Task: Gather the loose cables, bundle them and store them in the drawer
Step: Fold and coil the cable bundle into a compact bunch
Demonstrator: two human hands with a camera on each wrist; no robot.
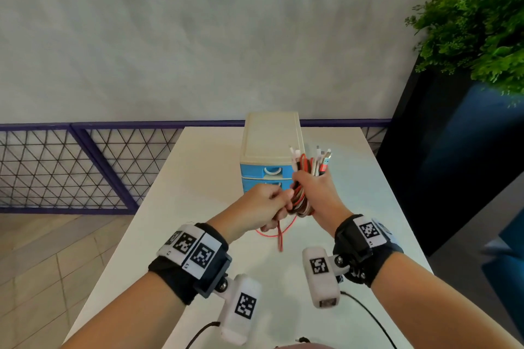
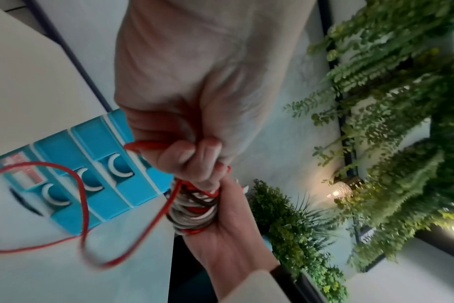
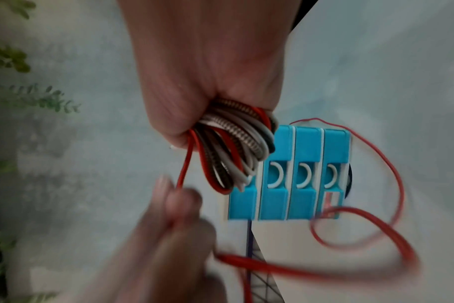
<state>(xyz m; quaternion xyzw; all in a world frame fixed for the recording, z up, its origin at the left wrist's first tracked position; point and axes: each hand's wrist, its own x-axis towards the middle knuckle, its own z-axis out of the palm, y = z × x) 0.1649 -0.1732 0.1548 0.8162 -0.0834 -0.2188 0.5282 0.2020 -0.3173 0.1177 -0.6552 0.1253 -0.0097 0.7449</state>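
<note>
While the drawer unit (image 1: pixel 269 150) stands at the far middle of the white worktop (image 1: pixel 198 178), both hands work just in front of it. To the left of the unit's front, the left hand (image 1: pixel 261 207) has its grip pinched on a loose red cable (image 2: pixel 83 205), between thumb and curled fingers. This cable hangs down in a slack loop to the worktop, in front of the blue drawers (image 3: pixel 288 174). To the right of it, the right hand (image 1: pixel 314 193) has its grip closed round the cable bundle (image 1: pixel 303 193), red, white and dark strands folded together, with the plugs pointing up beside the unit's top.

I judge that the step in hand is winding the red cable round the bundle to bind it. To do it well, the left hand should keep the cable under light tension and lay each turn close to the last one, and the right hand should not loosen, or the folded strands may spring apart. The slack loop could catch on the unit, so it should be lifted free.

All drawers look closed, so one must be opened before storing. A purple mesh fence (image 1: pixel 71 167) is left of the unit and green plants (image 1: pixel 476 22) are far right.
</note>
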